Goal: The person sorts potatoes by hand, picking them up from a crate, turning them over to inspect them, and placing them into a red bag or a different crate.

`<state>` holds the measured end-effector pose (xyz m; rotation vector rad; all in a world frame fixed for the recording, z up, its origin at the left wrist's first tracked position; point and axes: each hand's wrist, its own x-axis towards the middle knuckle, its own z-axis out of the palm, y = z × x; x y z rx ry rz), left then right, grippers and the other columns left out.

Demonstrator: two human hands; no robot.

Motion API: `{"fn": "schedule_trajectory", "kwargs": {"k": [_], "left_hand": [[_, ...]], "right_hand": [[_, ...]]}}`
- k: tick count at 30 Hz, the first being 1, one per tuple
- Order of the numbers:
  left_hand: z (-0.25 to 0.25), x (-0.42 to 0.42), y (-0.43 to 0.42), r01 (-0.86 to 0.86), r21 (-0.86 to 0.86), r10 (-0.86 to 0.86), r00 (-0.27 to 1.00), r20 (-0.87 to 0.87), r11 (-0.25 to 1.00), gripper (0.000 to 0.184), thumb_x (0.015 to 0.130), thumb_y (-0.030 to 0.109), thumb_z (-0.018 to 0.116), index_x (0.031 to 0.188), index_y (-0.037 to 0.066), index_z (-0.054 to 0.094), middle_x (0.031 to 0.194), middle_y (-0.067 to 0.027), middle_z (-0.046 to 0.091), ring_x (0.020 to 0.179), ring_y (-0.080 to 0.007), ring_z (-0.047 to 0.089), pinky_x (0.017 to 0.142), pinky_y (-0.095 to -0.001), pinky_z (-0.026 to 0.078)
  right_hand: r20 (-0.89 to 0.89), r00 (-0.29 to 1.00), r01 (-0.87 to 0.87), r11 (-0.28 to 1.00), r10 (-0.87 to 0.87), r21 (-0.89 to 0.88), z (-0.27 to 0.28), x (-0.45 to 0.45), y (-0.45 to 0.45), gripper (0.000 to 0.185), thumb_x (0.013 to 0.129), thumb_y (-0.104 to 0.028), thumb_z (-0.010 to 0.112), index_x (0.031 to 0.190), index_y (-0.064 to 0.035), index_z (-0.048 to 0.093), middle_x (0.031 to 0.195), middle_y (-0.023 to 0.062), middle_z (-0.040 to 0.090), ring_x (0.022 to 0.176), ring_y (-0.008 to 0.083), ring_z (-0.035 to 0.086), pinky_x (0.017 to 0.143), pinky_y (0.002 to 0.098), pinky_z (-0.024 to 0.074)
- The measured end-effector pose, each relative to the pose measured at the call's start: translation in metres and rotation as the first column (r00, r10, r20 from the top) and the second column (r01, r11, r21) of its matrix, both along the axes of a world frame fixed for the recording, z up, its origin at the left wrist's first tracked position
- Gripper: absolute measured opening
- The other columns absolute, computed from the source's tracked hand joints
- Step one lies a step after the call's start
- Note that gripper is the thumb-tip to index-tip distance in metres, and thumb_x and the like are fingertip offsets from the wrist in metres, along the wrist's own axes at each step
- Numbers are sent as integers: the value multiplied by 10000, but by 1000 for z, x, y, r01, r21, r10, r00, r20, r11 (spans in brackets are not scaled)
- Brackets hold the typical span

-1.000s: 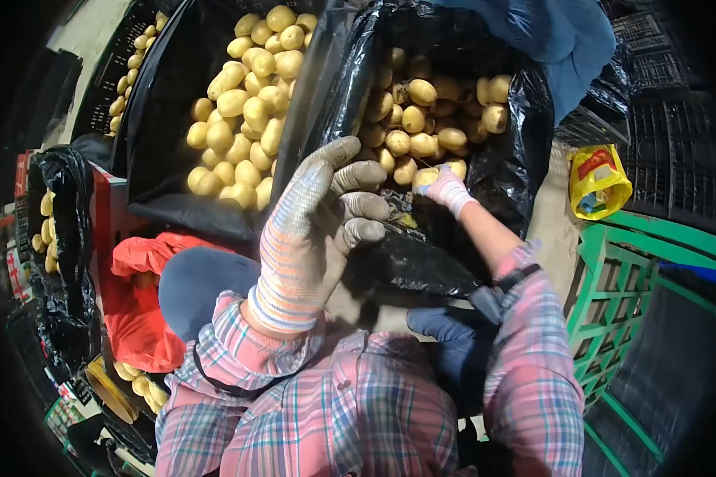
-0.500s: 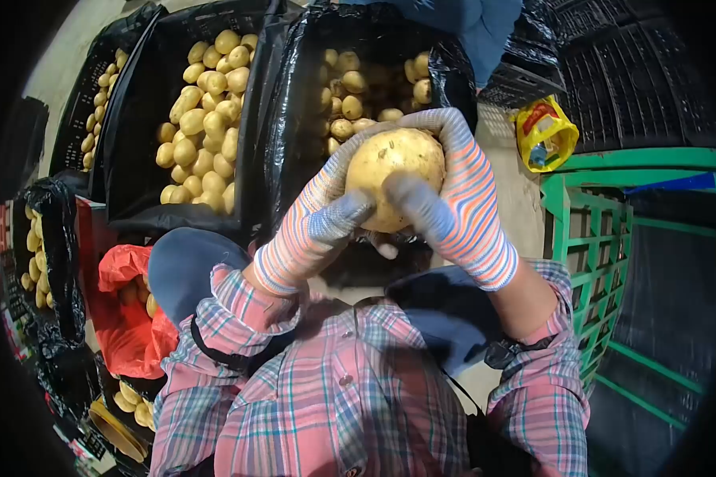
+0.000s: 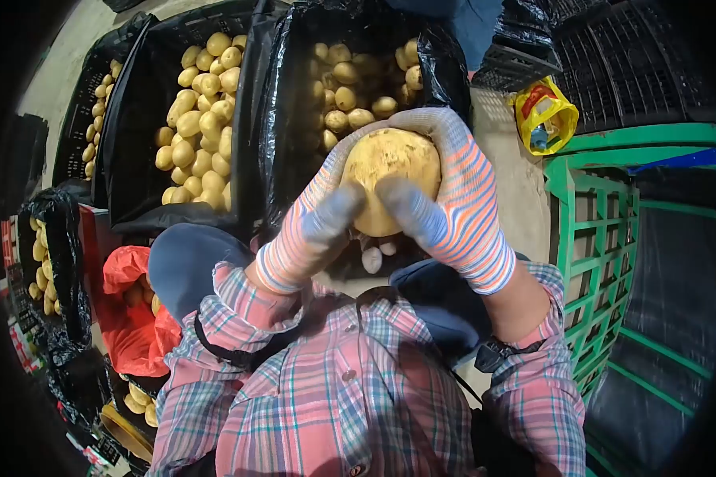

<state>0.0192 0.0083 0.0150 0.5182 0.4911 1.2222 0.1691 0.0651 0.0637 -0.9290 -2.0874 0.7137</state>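
A large yellow potato (image 3: pixel 391 163) with brownish marks on its skin is held between both my hands, above the near edge of a black-lined crate. My left hand (image 3: pixel 322 211), in a striped knit glove, wraps its left side with the thumb on the near face. On the other side my right hand (image 3: pixel 453 199), gloved alike, curls over the top and right, its thumb also pressed on the near face. Beyond them, the black-lined crate (image 3: pixel 274 119) holds loose potatoes (image 3: pixel 346 73), partly in shadow.
Another lined crate (image 3: pixel 127 143) full of potatoes stands to the left. A red bag (image 3: pixel 131 338) with potatoes lies by my left knee. At right are a green metal frame (image 3: pixel 565 230), a yellow bag (image 3: pixel 561 119) and stacked black crates (image 3: pixel 620 71).
The potato has turned in my hands, so a different patch of marked skin faces up. My thumbs have shifted closer together on it.
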Motion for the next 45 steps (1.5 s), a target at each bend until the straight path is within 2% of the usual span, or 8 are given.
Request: {"fn": "schedule_trajectory", "kwargs": {"k": [8,13,21,23,25,31,35,45], "left_hand": [[-8,1,-2,260,46,-263,928,263,964,852,838,594,572,1428,64,261,1189,-162,556,726,-170,633,352,-214,420],[-7,13,0,-9,-161,50,965,255,987,620,931,520,456,1388,112,367,1247,-96,551,964,-217,639,547,-288,544],[-9,-6,0,103,-241,-27,954,299,965,594,902,593,456,1205,87,525,994,-88,644,709,-206,648,515,-280,526],[5,-27,-1,-13,-331,148,910,388,944,562,907,584,448,1171,98,546,922,-86,663,694,-215,644,499,-277,515],[20,-68,-5,-134,-323,282,835,472,937,593,875,603,477,1163,90,545,988,-95,648,746,-258,642,512,-309,522],[47,-280,-71,-701,-229,715,548,435,676,572,822,501,550,1143,29,531,1010,-173,598,835,-300,612,598,-325,549],[56,-385,-111,-959,-245,925,39,377,141,648,799,574,573,1152,31,562,1073,-209,572,879,-298,605,666,-311,572],[40,-252,-17,-579,-197,612,743,270,791,368,891,269,582,1147,6,554,1090,-184,629,824,-308,631,640,-344,557]], "right_hand": [[-255,960,-30,866,-115,-500,-15,10,14,298,967,-298,486,951,-18,584,895,68,605,811,127,560,789,260,459],[-262,965,-62,971,-1,-231,-8,6,6,379,814,-363,695,948,-19,612,899,78,615,819,155,593,761,290,473],[70,996,74,953,-56,-293,-7,-3,11,156,895,-131,535,986,-22,601,903,114,627,842,234,615,771,297,471],[227,974,-9,999,1,38,-14,-3,18,173,885,-79,521,1028,-11,590,948,104,618,883,184,583,787,284,458],[82,996,57,952,-34,-301,-18,1,22,225,886,-74,496,1079,7,578,997,99,605,896,166,563,806,282,448],[78,994,-38,901,79,-433,-28,11,30,220,931,-133,496,1085,3,573,975,85,597,859,144,552,799,268,446],[37,994,-76,894,103,-441,-26,4,24,217,935,-140,495,1080,2,572,960,78,596,845,137,551,783,269,451],[136,959,-153,860,248,-487,-64,-5,54,221,938,-155,477,1045,-6,600,971,68,610,867,133,551,804,255,437]]}}
